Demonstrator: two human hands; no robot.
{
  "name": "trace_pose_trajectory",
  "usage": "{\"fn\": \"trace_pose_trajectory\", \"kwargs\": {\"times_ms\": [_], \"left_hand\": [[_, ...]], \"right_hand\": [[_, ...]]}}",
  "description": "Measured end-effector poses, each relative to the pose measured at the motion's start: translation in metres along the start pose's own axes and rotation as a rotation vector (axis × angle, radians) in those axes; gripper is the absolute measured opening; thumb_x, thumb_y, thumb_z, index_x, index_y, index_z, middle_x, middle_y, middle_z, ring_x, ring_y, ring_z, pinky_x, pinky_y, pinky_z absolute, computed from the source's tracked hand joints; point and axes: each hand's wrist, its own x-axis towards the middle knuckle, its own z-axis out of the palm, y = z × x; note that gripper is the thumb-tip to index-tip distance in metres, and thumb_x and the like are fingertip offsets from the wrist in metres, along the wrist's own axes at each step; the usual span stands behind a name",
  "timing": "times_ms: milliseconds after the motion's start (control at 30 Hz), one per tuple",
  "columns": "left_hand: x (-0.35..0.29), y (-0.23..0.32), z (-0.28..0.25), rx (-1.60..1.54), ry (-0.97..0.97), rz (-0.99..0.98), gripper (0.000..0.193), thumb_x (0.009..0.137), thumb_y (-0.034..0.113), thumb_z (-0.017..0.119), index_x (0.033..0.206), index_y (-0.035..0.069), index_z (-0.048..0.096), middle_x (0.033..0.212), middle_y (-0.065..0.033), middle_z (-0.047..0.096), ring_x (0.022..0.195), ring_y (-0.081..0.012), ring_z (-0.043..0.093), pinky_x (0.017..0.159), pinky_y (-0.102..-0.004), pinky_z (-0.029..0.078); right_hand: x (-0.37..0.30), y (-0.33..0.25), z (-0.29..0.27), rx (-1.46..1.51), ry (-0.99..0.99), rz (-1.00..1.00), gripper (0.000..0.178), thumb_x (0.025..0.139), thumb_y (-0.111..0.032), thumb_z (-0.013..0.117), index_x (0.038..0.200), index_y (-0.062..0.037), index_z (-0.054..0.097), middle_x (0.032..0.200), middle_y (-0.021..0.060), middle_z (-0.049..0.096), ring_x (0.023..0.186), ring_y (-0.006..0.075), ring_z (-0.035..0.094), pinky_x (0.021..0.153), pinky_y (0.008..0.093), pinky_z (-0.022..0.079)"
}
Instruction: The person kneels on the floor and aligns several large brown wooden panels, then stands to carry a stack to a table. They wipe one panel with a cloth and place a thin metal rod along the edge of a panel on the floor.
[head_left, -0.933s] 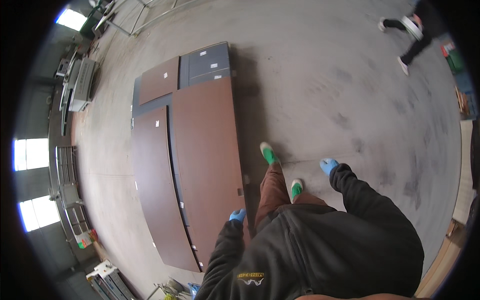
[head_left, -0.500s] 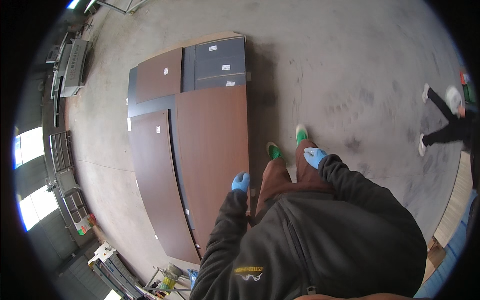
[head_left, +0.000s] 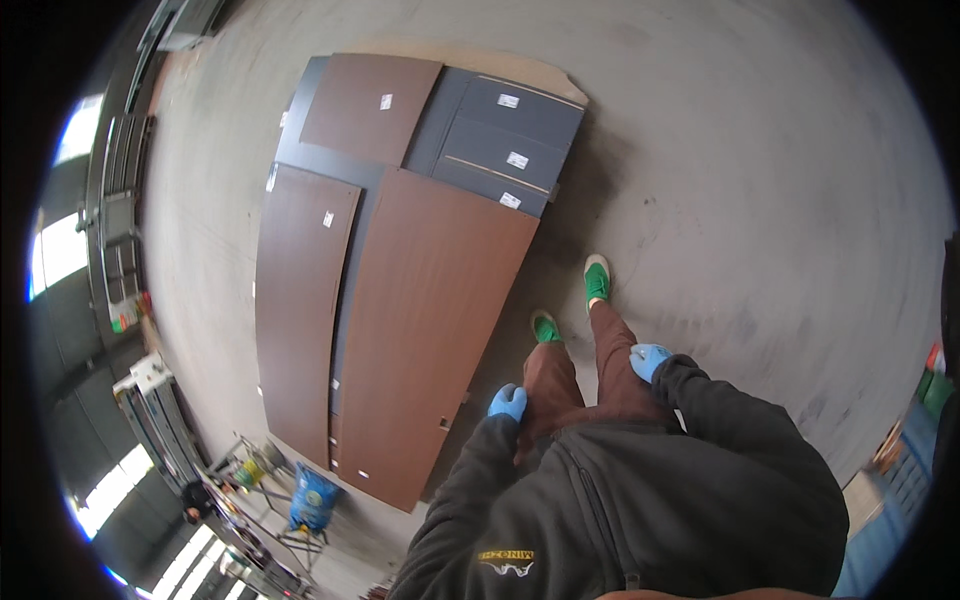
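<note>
I'd judge that walking well here means keeping my shoes (head_left: 597, 280) clear of the brown boards (head_left: 440, 310), which lie flat at my left, 3 of them over dark panels (head_left: 505, 135). My left hand (head_left: 508, 402) and right hand (head_left: 650, 361) look loosely bunched; how far the fingers close I can't tell. Against 0.5 s ago, my left hand no longer overlaps the boards, and the blue bag (head_left: 313, 497) shows more fully.

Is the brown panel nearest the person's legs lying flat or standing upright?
Lying flat: the brown panel shows its broad face upward.
</note>
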Motion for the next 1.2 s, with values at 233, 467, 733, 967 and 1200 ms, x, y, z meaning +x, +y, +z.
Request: {"fn": "trace_pose_trajectory", "kwargs": {"times_ms": [233,467,733,967,1200], "left_hand": [[0.041,0.069,0.020,-0.194,0.152,-0.032,0.065,0.096,0.040,0.066,0.146,-0.001,0.057,0.143,-0.0216,0.064,0.136,-0.0323,0.059,0.115,-0.0396,0.045],[0.104,0.125,0.007,-0.306,0.216,0.002,0.065,0.097,0.037,0.065,0.149,-0.001,0.055,0.149,-0.0210,0.061,0.140,-0.0324,0.056,0.118,-0.0397,0.042],[0.163,0.184,0.031,-0.334,0.274,-0.094,0.063,0.098,0.029,0.068,0.147,-0.008,0.053,0.150,-0.0234,0.058,0.141,-0.0314,0.055,0.119,-0.0402,0.042],[0.292,0.298,0.041,0.000,0.540,0.093,0.073,0.094,0.039,0.067,0.155,0.003,0.048,0.158,-0.0217,0.049,0.151,-0.0388,0.040,0.125,-0.0467,0.031],[0.463,0.343,-0.004,0.033,1.008,-0.174,0.094,0.089,0.047,0.070,0.164,0.007,0.030,0.171,-0.0236,0.024,0.158,-0.0415,0.021,0.128,-0.0512,0.021]], "right_hand": [[0.060,-0.036,-0.109,-0.177,-0.056,0.078,0.040,0.096,-0.034,0.055,0.117,-0.0070,0.075,0.119,0.0233,0.073,0.115,0.0416,0.068,0.100,0.0494,0.053],[0.187,-0.100,-0.189,-0.164,0.141,0.024,0.036,0.098,-0.033,0.060,0.123,-0.0105,0.075,0.120,0.0181,0.075,0.114,0.0371,0.070,0.099,0.0452,0.054],[0.338,-0.132,-0.258,-0.272,0.039,-0.257,0.028,0.096,-0.030,0.057,0.111,-0.0112,0.072,0.100,0.0208,0.075,0.097,0.0407,0.072,0.085,0.0510,0.055],[0.482,-0.178,-0.316,-0.519,-0.056,-0.512,0.023,0.094,-0.027,0.060,0.104,-0.0078,0.068,0.104,0.0184,0.073,0.099,0.0401,0.070,0.087,0.0504,0.054],[0.636,-0.236,-0.291,-0.605,0.217,-0.974,0.037,0.088,-0.020,0.068,0.123,-0.0061,0.066,0.130,0.0180,0.065,0.117,0.0374,0.063,0.102,0.0486,0.048]]}}
